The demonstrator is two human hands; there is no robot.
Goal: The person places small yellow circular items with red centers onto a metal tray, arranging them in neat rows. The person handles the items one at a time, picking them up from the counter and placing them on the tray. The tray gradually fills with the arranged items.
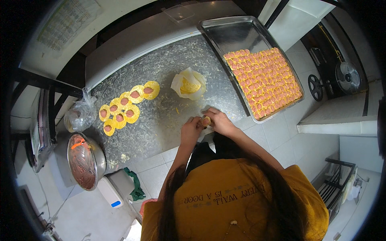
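- Nearest the head camera is the person's own yellow-ochre shirt (237,201) with long dark hair falling over it; both forearms run up from it to the edge of the metal worktable (161,120).
- Left hand (191,130) and right hand (219,122) meet just over the table's near edge, cupped around one small dumpling (206,120), a yellow wrapper with pink filling showing at the top.
- Grip: the fingers of both hands are curled in and closed on the dumpling from either side, the left supporting from below and the side, the right pinching the top. How tightly they press I cannot tell; the piece is small and partly hidden by the fingers.
- Holding it close to the body and above the table, between the supplies and the tray, looks like a matter of short reach to both.
- To the left lie eight round yellow wrappers (124,106), overlapping, each with a dab of pink filling in the middle, laid flat so they can be picked up one by one.
- Farther left, a metal bowl of pink filling (84,160) with an orange utensil in it sits at the table's corner, beside a clear plastic bag (80,114).
- Ahead of the hands is a stack of unfilled wrappers (189,83) on pale paper.
- To the right, a steel tray (229,34) holds tight rows of finished dumplings, its far end bare.
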